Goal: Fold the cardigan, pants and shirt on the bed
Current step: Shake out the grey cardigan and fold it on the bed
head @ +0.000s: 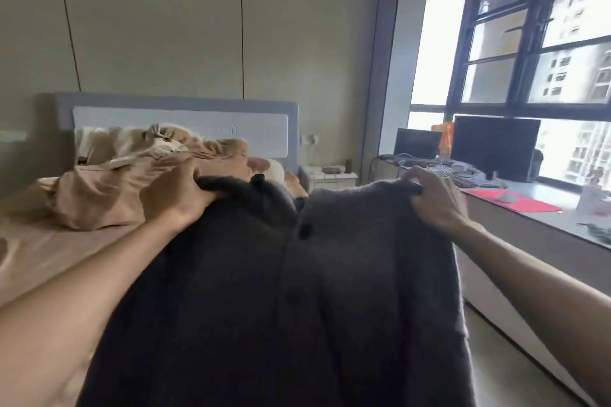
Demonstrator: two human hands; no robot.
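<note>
readable text: none can be made out in this view
headboard (pixel 178 120) of the bed (pixel 29 251): a small grey mark (pixel 228 129) sits on the white panel, right of its middle; too blurred to tell letters from a sign
orange box (pixel 445 139): stands on the desk (pixel 545 220) between the laptop (pixel 417 143) and the monitor (pixel 495 145); there are paler patches on its face, and any print is too small to read
</note>
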